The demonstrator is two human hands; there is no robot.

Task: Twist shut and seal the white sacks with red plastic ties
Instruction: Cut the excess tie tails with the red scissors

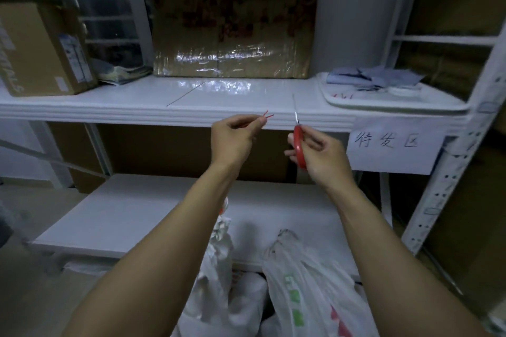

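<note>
My left hand [235, 137] is raised in front of the upper shelf edge and pinches thin red plastic ties [267, 115], whose two ends stick out past my fingertips. My right hand [319, 154] holds red-handled scissors [298, 142], blades pointing up and closed. Below my arms stand white plastic sacks: one [219, 268] with a twisted neck and a bit of red at its top, another [309, 282] with green and red print, its top gathered loosely.
A white shelf [164, 101] carries cardboard boxes [41, 49], a taped box [232, 22] and a white tray [397, 102] with blue cloth, a tape roll and more red ties. A handwritten paper sign [391, 145] hangs at the right. A lower shelf [137, 213] sits behind the sacks.
</note>
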